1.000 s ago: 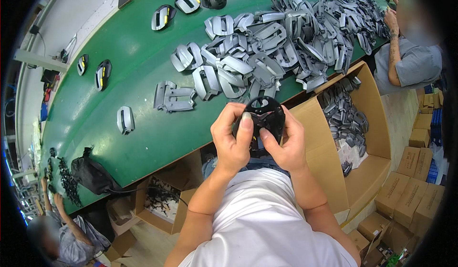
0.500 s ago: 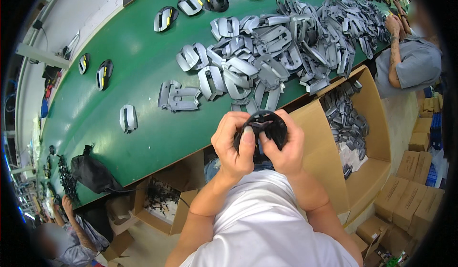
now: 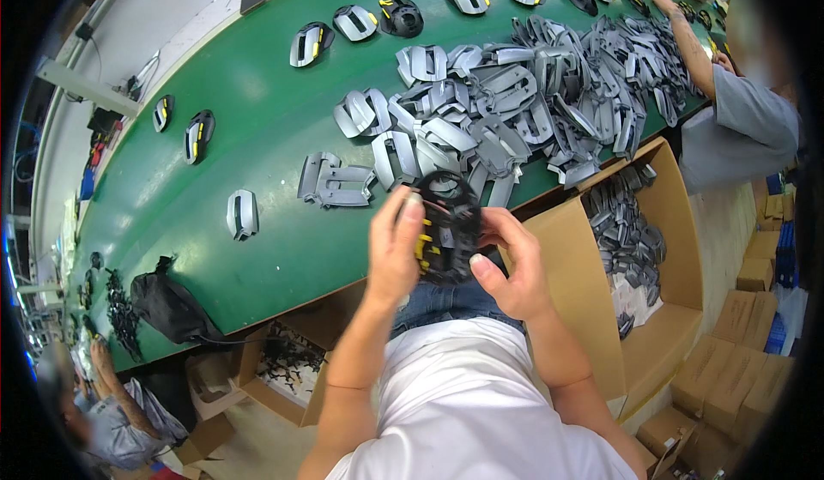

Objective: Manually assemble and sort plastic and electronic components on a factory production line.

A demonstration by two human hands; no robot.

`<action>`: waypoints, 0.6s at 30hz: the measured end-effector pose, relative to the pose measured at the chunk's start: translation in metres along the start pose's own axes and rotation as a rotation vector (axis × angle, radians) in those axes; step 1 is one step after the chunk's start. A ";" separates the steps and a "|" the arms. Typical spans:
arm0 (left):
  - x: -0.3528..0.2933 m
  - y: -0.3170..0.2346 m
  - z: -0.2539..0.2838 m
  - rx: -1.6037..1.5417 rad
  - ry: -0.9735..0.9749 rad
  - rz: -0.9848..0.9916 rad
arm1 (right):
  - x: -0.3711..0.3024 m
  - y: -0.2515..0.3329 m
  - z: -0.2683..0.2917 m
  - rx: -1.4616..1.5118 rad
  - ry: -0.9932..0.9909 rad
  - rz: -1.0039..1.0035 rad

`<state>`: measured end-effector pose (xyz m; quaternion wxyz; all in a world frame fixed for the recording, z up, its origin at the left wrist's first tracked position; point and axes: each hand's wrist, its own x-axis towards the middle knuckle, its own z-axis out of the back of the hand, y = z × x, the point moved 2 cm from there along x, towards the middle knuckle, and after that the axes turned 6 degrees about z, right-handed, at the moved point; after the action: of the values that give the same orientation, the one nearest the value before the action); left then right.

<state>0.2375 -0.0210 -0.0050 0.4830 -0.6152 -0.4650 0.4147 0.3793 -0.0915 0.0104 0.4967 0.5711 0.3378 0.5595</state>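
Above my lap, in front of the table edge, a black plastic shell (image 3: 452, 238) with yellow parts is held up between my hands, slightly blurred. My left hand (image 3: 395, 253) grips its left side, thumb up along the edge. At the right side, the curved fingers of my right hand (image 3: 513, 265) and its thumb tip meet the shell's edge; part of this contact is hidden. Just beyond lies a large heap of grey plastic covers (image 3: 506, 94). A single grey cover (image 3: 243, 214) rests apart on the green table (image 3: 283, 120).
Along the table's far side sit several grey-black-yellow assembled pieces (image 3: 354, 23). A black bag (image 3: 167, 304) lies at the near left edge. Below stand a carton of grey covers (image 3: 674, 300) and a carton of black bits (image 3: 275, 394). Co-workers sit right (image 3: 742, 128) and lower left (image 3: 129, 424).
The black shell has been turned, so its yellow parts now show. My right thumb has moved from its face to its edge. The co-worker at right has stretched an arm over the table.
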 end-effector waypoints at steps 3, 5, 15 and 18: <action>0.030 -0.050 0.048 0.583 -0.110 -0.403 | -0.004 -0.001 0.016 0.003 0.021 -0.065; 0.067 -0.075 0.088 0.908 -0.363 -0.563 | -0.008 -0.007 0.027 -0.026 -0.038 -0.113; 0.200 -0.041 0.211 1.718 -0.536 -0.389 | -0.005 -0.007 0.029 -0.214 -0.039 -0.060; 0.203 -0.041 0.198 1.728 -0.409 -0.310 | -0.008 -0.013 0.038 -0.197 -0.040 -0.114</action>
<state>0.0854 0.2216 -0.0147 0.7353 0.1177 -0.1457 0.6513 0.4170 -0.1021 0.0004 0.5880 0.5106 0.3029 0.5494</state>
